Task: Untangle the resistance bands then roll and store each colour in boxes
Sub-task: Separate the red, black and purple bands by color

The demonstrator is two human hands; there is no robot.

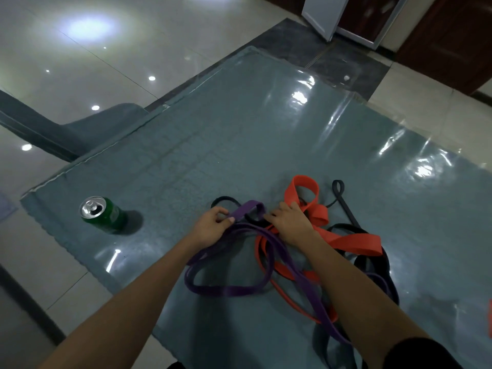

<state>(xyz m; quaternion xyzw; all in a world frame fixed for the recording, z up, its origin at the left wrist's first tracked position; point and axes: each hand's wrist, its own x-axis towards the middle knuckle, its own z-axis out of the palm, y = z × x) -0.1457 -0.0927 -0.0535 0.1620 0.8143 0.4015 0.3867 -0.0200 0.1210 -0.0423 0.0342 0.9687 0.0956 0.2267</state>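
A tangle of resistance bands lies on the near part of the grey-blue table (239,134). A purple band (226,288) loops on the left, an orange band (354,242) spreads to the right, and a black band (343,203) runs through and behind both. My left hand (213,226) pinches a fold of the purple band between thumb and fingers. Over the knot's middle, my right hand (288,222) rests with curled fingers where orange and black cross; its grip is hidden under the hand.
An opened green drink can (102,214) stands on the table's left side, well left of the bands. The table has a shiny plastic cover; its left edge runs near the can. A grey chair (80,134) sits beyond the left edge on a tiled floor.
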